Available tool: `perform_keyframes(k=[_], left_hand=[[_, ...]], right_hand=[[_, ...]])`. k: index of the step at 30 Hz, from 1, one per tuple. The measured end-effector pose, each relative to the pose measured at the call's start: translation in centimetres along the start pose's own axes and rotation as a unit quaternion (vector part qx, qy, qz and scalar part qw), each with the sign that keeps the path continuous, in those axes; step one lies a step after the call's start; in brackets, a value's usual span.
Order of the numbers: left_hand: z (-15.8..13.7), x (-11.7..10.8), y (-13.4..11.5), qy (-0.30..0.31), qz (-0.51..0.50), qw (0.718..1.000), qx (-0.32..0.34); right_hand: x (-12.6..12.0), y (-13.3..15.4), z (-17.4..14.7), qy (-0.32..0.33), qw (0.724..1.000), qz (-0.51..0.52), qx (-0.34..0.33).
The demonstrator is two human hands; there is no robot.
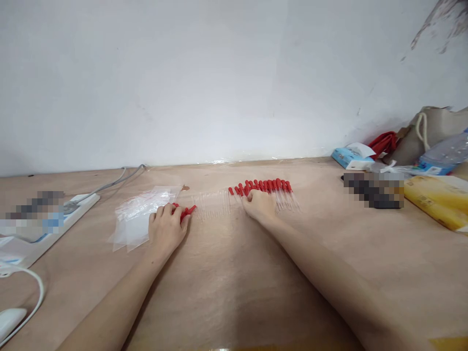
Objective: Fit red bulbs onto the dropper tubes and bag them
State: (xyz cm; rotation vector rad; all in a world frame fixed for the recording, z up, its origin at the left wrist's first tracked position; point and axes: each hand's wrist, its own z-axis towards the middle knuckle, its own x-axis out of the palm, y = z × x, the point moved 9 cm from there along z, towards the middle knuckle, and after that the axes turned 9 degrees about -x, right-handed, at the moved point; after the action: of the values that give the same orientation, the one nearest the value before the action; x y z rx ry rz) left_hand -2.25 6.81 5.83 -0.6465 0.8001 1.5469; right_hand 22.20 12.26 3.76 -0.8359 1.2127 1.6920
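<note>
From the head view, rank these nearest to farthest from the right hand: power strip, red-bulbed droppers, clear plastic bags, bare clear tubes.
From the right hand:
1. Red-bulbed droppers: right at its fingertips.
2. Bare clear tubes: just left.
3. Clear plastic bags: farther left, by the left hand.
4. Power strip: far left.

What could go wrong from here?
Possibly:
1. The right hand is right at the red-topped tubes; a nudge could skew their row.
2. The bare clear tubes are hard to see and could get knocked.
3. Red caps at the left hand could scatter.
</note>
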Motion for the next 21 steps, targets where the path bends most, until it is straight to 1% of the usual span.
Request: perform_keyframes(k=[4,9,11,14,17,19,21], left_hand=[[0.0,-0.1,-0.2,-0.018,0.015,1.0,0.005],[0.1,0.0,-0.3,-0.01,0.024,1.0,-0.009],[0.1,0.1,-0.4,-0.002,0.023,1.0,-0.013],[0.2,0.2,-0.4,0.005,0.014,1.0,-0.014],[0.2,0.4,-0.3,0.004,0.001,1.0,-0.015],[0.2,0.6,-0.2,0.002,-0.006,1.0,-0.015],[0.2,0.7,-0.1,0.0,-0.006,1.0,-0.016]], right_hand=[[0.9,0.2,0.6,0.006,0.998,-0.061,0.001],[1.3,0.0,0.2,0.027,0.996,-0.083,-0.002],[1.0,0.5,0.1,0.009,0.997,-0.076,-0.018],[1.0,2.2,0.0,-0.014,0.997,-0.051,-0.065],[2.3,3.7,0.3,0.016,0.996,-0.042,-0.081],[3.1,4.3,0.7,0.042,0.996,-0.049,-0.067],[3.7,4.3,1.0,0.068,0.996,-0.048,-0.037]])
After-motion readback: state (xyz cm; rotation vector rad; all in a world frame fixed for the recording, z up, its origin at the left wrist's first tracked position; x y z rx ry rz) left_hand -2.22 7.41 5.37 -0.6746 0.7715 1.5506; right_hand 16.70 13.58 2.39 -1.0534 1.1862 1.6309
